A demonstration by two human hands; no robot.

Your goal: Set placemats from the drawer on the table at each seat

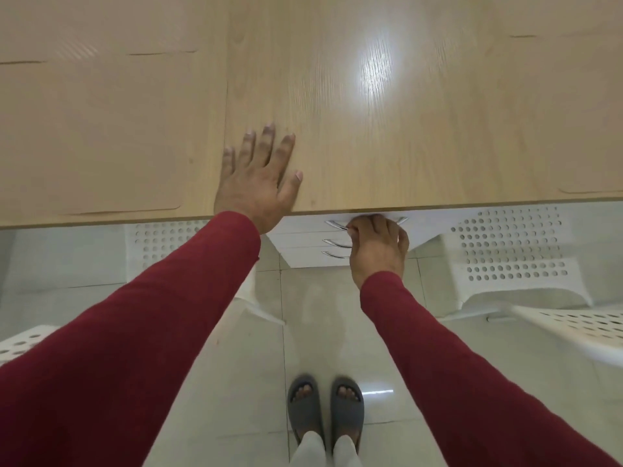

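Observation:
Wood-coloured placemats lie on the light wooden table (387,156): one at the near left (94,146), one at the far left (77,25), one at the far right (569,15), and a corner of one at the near right (593,183). My left hand (258,183) rests flat on the table with fingers spread, by the near-left mat's edge. Under the table edge stands a white drawer unit (313,244) with three metal handles. My right hand (377,247) curls its fingers round the top drawer handle (337,225). The drawers appear shut.
White perforated plastic chairs stand under the table at the left (158,241) and right (512,254), with another chair part at the right edge (580,328). Pale glossy floor tiles lie below. My feet in grey slippers (325,406) stand in front of the drawer unit.

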